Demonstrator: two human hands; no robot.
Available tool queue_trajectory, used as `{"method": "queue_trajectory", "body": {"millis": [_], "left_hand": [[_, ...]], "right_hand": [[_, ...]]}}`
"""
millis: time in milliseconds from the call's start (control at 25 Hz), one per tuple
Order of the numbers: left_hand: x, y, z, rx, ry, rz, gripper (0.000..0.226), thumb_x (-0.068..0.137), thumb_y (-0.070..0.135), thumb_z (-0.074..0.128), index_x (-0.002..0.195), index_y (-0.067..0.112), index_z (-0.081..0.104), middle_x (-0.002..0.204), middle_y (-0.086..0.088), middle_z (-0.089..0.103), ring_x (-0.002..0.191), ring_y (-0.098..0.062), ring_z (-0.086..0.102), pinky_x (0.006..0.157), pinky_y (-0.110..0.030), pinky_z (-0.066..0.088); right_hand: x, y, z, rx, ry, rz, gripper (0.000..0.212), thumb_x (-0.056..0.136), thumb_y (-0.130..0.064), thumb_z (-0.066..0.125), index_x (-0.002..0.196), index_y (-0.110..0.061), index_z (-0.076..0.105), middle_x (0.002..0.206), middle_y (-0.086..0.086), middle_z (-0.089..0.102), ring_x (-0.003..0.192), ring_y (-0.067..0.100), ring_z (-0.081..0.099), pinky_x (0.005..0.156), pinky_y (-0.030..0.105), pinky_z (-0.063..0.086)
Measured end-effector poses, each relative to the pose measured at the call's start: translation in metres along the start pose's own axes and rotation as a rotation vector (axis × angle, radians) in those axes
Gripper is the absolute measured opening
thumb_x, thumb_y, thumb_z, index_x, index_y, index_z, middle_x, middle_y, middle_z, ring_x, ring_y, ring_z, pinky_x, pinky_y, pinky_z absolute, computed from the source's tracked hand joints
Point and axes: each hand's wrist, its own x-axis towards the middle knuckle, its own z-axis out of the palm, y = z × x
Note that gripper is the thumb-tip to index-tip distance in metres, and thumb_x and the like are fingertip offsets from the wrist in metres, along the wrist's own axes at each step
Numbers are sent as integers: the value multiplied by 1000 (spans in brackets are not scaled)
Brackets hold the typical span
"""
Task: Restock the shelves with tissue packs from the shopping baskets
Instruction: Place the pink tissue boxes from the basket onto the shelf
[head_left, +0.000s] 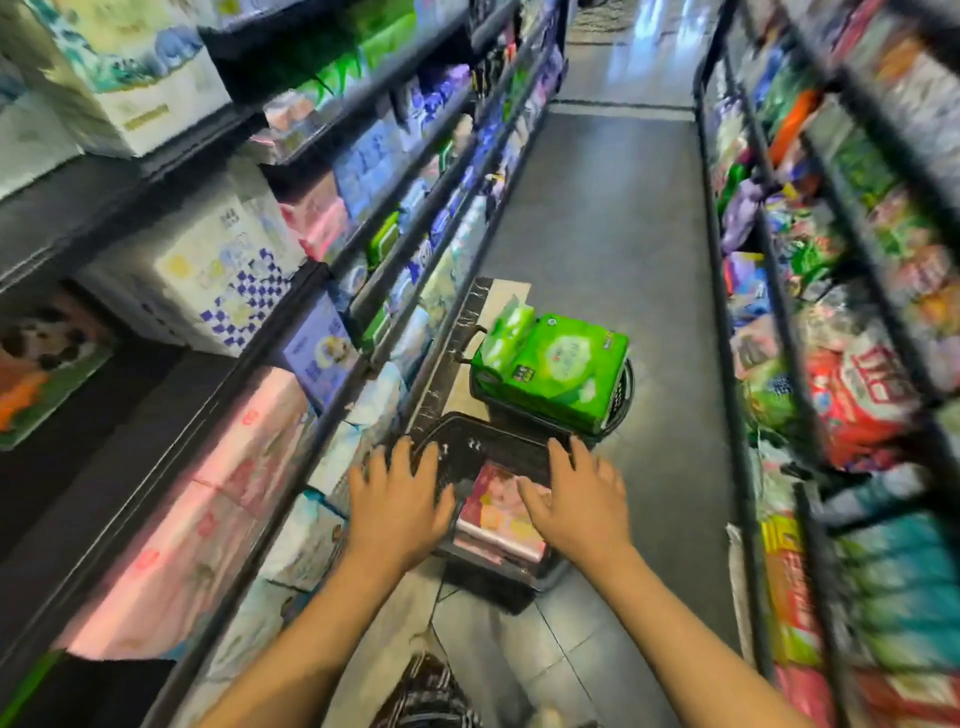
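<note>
Narrow store aisle, grey tiled floor (613, 218), glossy patch at the far end. Dark metal shelves (332, 270) line both sides; frame edges motion-blurred. Left hand (397, 499) and right hand (576, 501) both reach down over the near basket (498, 566), black, standing on the floor. Fingers (410, 457) of both hands spread apart and fairly straight, gripping nothing; contact with the basket rim not resolvable. Between the two hands, inside the basket: pink tissue pack (498, 514). Just beyond the fingertips: second black basket (618, 395), piled above its rim with green tissue packs (561, 369). Left of the left hand: low shelf holding pink and white packs (218, 509). Right of the right hand, well apart: shelves of mixed colourful bagged goods (852, 395).
</note>
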Motion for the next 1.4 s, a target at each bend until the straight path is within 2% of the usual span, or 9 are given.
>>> {"method": "queue_trajectory", "body": {"millis": [240, 400, 640, 760, 920, 1000, 1080, 1240, 1400], "left_hand": [[62, 31, 54, 32, -123, 111, 64, 85, 54, 36, 135, 18, 54, 131, -17, 56, 115, -44, 55, 91, -56, 47], [124, 28, 123, 57, -186, 151, 56, 86, 51, 42, 127, 14, 58, 120, -18, 60, 102, -42, 59, 83, -52, 49], [236, 18, 303, 40, -354, 179, 54, 90, 54, 44, 128, 17, 50, 123, -15, 57, 107, -41, 57, 87, -50, 45], [281, 8, 422, 32, -375, 167, 50, 91, 53, 47, 123, 14, 51, 121, -18, 56, 105, -43, 57, 85, -50, 45], [307, -7, 581, -60, -582, -17, 63, 94, 57, 47, 132, 7, 42, 128, -22, 50, 115, -46, 54, 90, -53, 45], [309, -10, 626, -260, -674, -143, 66, 95, 58, 49, 125, 0, 44, 127, -28, 52, 117, -47, 54, 92, -51, 45], [310, -7, 644, -459, -755, -256, 61, 96, 52, 54, 119, -4, 50, 124, -29, 58, 116, -44, 56, 88, -42, 45], [311, -9, 622, -709, -782, -468, 47, 91, 53, 60, 111, 11, 58, 109, -11, 68, 105, -31, 64, 78, -31, 42], [302, -22, 533, -944, -665, -665, 36, 86, 53, 66, 85, 18, 56, 80, 0, 64, 72, -12, 61, 64, -30, 44]], "right_hand": [[35, 50, 49, -11, -90, 148, 74, 88, -70, 27, 134, -16, 52, 129, 15, 58, 112, 45, 56, 98, 52, 45], [81, 54, 111, -16, -188, 182, 62, 91, -65, 38, 127, -17, 53, 126, 14, 57, 107, 43, 56, 95, 50, 44], [185, 66, 284, 32, -282, 260, 58, 88, -63, 35, 118, -17, 54, 115, 16, 62, 98, 44, 60, 84, 50, 49], [226, 88, 398, 63, -356, 324, 69, 89, -64, 34, 131, -12, 48, 121, 18, 58, 101, 44, 59, 83, 49, 49], [249, 127, 549, 332, -427, 731, 82, 93, -60, 49, 147, -1, 28, 137, 25, 45, 119, 47, 52, 95, 50, 47], [249, 140, 597, 494, -488, 970, 86, 91, -65, 49, 142, 3, 37, 137, 25, 50, 123, 44, 53, 102, 46, 44], [245, 148, 618, 658, -530, 1065, 84, 84, -73, 48, 125, 0, 57, 122, 21, 65, 114, 38, 61, 98, 40, 48], [240, 145, 585, 769, -485, 1046, 74, 74, -80, 46, 95, -13, 69, 92, 8, 72, 90, 30, 68, 87, 40, 52], [230, 119, 479, 695, -369, 986, 76, 83, -78, 50, 113, -9, 56, 107, 9, 67, 98, 30, 63, 89, 42, 50]]}}
